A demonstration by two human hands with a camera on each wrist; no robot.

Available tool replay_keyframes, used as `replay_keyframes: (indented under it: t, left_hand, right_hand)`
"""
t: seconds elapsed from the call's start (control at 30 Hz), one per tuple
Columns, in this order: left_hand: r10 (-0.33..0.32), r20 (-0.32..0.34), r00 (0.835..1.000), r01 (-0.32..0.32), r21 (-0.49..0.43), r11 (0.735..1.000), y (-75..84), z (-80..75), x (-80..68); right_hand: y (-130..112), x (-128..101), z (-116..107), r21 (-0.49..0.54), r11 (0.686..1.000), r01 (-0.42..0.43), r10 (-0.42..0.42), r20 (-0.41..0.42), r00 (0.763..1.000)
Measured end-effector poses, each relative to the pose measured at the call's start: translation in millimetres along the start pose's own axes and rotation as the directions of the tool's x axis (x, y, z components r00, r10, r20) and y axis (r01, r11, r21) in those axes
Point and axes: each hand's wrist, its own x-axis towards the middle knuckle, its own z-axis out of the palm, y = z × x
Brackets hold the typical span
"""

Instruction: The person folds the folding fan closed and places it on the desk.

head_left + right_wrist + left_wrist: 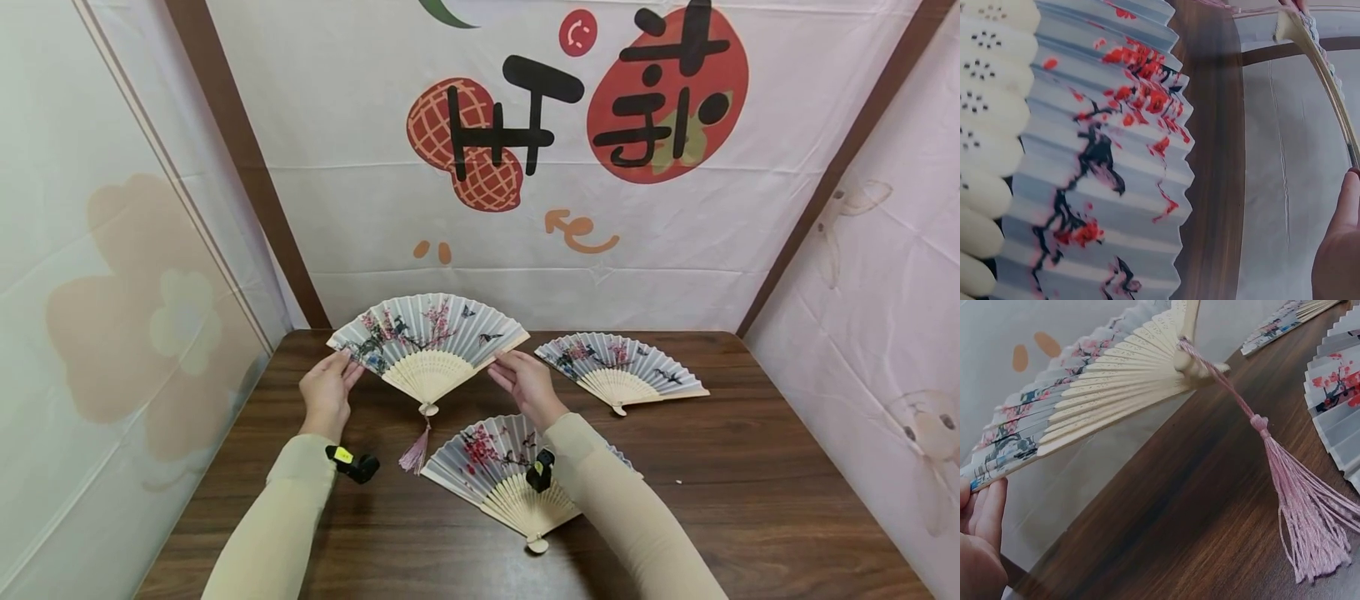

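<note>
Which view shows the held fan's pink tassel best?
The left wrist view: the tassel is large there, with its knot and separate threads clear. The head view shows it small, below the fan; the right wrist view catches only a little pink at its top edge.

- The held folding fan is between the two hands: the left hand at its left edge, the right hand at its right edge.
- From its pivot hangs the tassel, just to the left of the front folding fan.
- This front folding fan lies on the table, partly beneath the right sleeve.
- The other folding fan lies also on the table, to the right of the right hand.
- Behind the table is the backdrop.
</note>
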Motion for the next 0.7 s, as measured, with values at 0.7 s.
replay_keyframes:
  t: [0.7]
  left_hand:
    - [-0.013,0.009,1.0,0.013,-0.016,1.0,-1.9,4.2,-0.4]
  right_hand:
    - [-4.2,1.6,-3.8,-0.056,0.998,-0.022,0.023,0.006,1.0]
